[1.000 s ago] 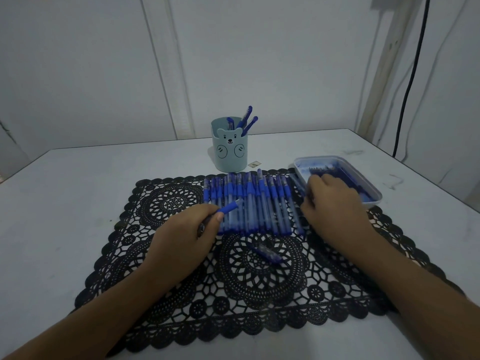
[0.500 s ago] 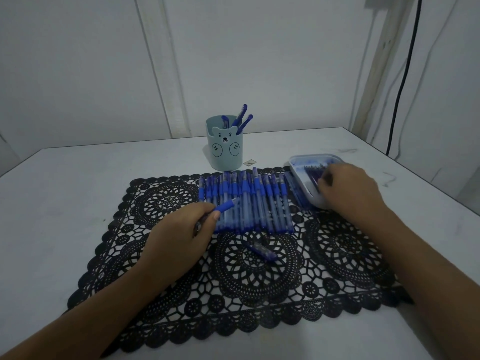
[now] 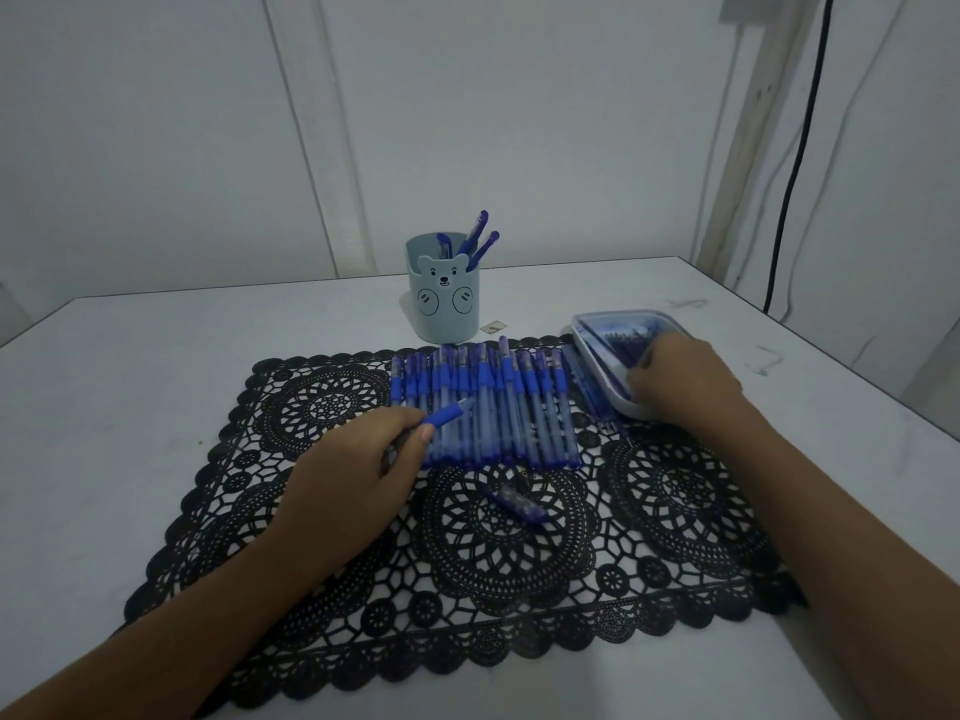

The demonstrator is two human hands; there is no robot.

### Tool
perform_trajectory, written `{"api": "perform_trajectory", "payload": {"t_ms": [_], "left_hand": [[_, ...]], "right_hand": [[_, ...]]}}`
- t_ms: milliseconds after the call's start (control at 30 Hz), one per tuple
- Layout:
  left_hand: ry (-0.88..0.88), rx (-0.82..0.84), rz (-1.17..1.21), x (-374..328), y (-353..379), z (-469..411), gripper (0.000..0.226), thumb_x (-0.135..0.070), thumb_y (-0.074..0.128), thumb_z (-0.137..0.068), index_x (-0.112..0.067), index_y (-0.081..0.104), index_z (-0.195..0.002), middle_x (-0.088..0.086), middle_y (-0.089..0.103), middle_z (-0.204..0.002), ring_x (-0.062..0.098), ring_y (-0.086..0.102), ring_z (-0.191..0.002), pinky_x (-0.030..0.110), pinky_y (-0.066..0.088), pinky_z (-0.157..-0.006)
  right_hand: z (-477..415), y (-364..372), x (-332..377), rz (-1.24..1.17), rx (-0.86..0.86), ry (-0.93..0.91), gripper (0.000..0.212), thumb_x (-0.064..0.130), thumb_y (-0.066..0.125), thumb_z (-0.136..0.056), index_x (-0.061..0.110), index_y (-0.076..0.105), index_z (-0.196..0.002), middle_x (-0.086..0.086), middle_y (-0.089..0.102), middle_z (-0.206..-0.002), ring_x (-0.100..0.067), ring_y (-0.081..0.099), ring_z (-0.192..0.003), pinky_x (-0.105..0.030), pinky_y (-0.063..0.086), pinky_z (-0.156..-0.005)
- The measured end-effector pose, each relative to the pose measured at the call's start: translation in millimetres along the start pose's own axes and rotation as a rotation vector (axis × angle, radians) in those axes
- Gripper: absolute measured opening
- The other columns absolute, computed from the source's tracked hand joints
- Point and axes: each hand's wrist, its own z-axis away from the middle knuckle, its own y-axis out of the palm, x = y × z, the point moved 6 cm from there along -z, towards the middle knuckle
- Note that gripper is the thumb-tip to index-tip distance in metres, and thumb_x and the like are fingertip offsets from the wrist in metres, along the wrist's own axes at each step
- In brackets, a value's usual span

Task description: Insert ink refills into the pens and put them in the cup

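My left hand (image 3: 358,459) grips a blue pen (image 3: 447,412) whose tip points up and right over a row of several blue pens (image 3: 488,407) lying side by side on a black lace mat (image 3: 467,589). My right hand (image 3: 680,381) reaches into a clear tray of ink refills (image 3: 613,330) at the mat's right edge; its fingertips are hidden, so I cannot tell whether it holds a refill. A light blue bear-face cup (image 3: 442,298) stands behind the row and holds three pens. A loose pen part (image 3: 517,504) lies on the mat below the row.
The white table (image 3: 156,381) ends at walls behind and to the right. A black cable (image 3: 795,148) hangs down the right wall. A small tag (image 3: 492,327) lies beside the cup. More refills (image 3: 587,387) lie between the pen row and the tray.
My right hand has moved from the right end of the pen row into the refill tray. The left hand has kept hold of its pen, nearly still.
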Motion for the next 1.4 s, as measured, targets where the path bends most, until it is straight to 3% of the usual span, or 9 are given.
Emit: {"api": "perform_trajectory", "payload": {"t_ms": [67, 200, 300, 367, 533, 833, 1000, 1133, 1400], "left_hand": [[0.001, 0.001, 0.000, 0.1, -0.1, 0.0, 0.038, -0.038, 0.037, -0.089, -0.014, 0.066, -0.093, -0.009, 0.061, -0.071, -0.002, 0.051, -0.057, 0.016, 0.043, -0.048], [0.006, 0.002, 0.001, -0.4, -0.4, 0.4, 0.039, -0.038, 0.037, -0.089, -0.013, 0.066, -0.094, -0.007, 0.064, -0.075, 0.001, 0.053, -0.059, 0.015, 0.044, -0.052], [0.006, 0.010, 0.006, -1.4, -0.4, 0.5, 0.039, -0.039, 0.037, -0.090, -0.014, 0.066, -0.095, -0.009, 0.063, -0.076, 0.002, 0.053, -0.060, 0.013, 0.043, -0.053], [0.010, 0.010, 0.017, -2.0, -0.5, 0.2, 0.039, -0.039, 0.037, -0.089, -0.014, 0.066, -0.095, -0.010, 0.061, -0.075, 0.002, 0.052, -0.059, 0.014, 0.043, -0.057], [0.021, 0.015, 0.026, -3.3, -1.8, 0.5, 0.038, -0.039, 0.036, -0.090, -0.015, 0.065, -0.094, -0.013, 0.056, -0.070, 0.007, 0.053, -0.068, 0.011, 0.041, -0.056], [0.026, 0.026, 0.087, -5.7, -2.7, -0.5, 0.035, -0.038, 0.036, -0.090, -0.015, 0.063, -0.094, -0.016, 0.052, -0.067, 0.007, 0.051, -0.065, 0.012, 0.039, -0.053], [0.035, 0.017, 0.144, -6.4, -3.4, -0.1, 0.033, -0.034, 0.038, -0.091, -0.013, 0.064, -0.096, -0.005, 0.059, -0.068, 0.009, 0.050, -0.061, 0.014, 0.038, -0.050], [0.020, 0.001, 0.181, -6.9, -5.8, -0.3, 0.033, -0.033, 0.038, -0.091, -0.013, 0.064, -0.096, -0.010, 0.054, -0.064, 0.006, 0.049, -0.059, 0.006, 0.033, -0.051], [0.045, 0.029, 0.169, -9.9, -4.3, 0.9, 0.032, -0.033, 0.039, -0.091, -0.013, 0.064, -0.093, -0.006, 0.058, -0.067, 0.007, 0.049, -0.061, 0.008, 0.035, -0.051]], "right_hand": [[2.2, -11.9, 4.3, -0.104, -0.100, -0.017, 0.022, 0.011, 0.047, -0.089, 0.001, 0.052, -0.070, -0.015, 0.056, -0.074, -0.031, 0.052, -0.076, -0.032, 0.036, -0.063], [19.4, -34.3, 25.8, -0.334, -0.222, -0.157, 0.029, 0.012, 0.048, -0.092, 0.006, 0.055, -0.120, -0.014, 0.064, -0.108, -0.026, 0.056, -0.102, -0.027, 0.039, -0.081], [40.2, -39.8, 46.4, -0.581, -0.168, -0.284, 0.021, 0.014, 0.053, -0.091, 0.016, 0.064, -0.108, -0.003, 0.068, -0.095, -0.011, 0.061, -0.081, -0.023, 0.046, -0.078], [56.8, -33.6, 59.1, -0.895, -0.007, -0.319, 0.013, 0.009, 0.055, -0.089, 0.019, 0.064, -0.093, 0.000, 0.067, -0.083, -0.003, 0.063, -0.069, -0.021, 0.053, -0.070], [90.9, -8.9, 82.5, -1.342, 0.336, -0.322, 0.010, 0.006, 0.052, -0.088, 0.010, 0.061, -0.092, -0.002, 0.071, -0.084, -0.016, 0.069, -0.079, -0.025, 0.056, -0.068], [97.5, 6.5, 85.3, -1.416, 0.352, -0.260, 0.010, 0.008, 0.052, -0.087, 0.013, 0.061, -0.090, -0.006, 0.073, -0.088, -0.019, 0.069, -0.087, -0.032, 0.057, -0.076], [99.3, 10.2, 87.1, -1.533, 0.452, -0.218, 0.017, 0.013, 0.055, -0.078, 0.008, 0.060, -0.094, -0.009, 0.072, -0.088, -0.019, 0.070, -0.082, -0.029, 0.057, -0.072], [100.7, 10.5, 89.1, -1.579, 0.498, -0.227, 0.020, 0.015, 0.056, -0.074, 0.008, 0.059, -0.093, -0.012, 0.072, -0.092, -0.023, 0.069, -0.088, -0.031, 0.057, -0.076], [103.9, 12.4, 88.9, -1.360, 0.458, -0.309, 0.015, 0.011, 0.056, -0.080, 0.010, 0.064, -0.093, -0.004, 0.073, -0.091, -0.017, 0.069, -0.087, -0.027, 0.057, -0.074]]}}
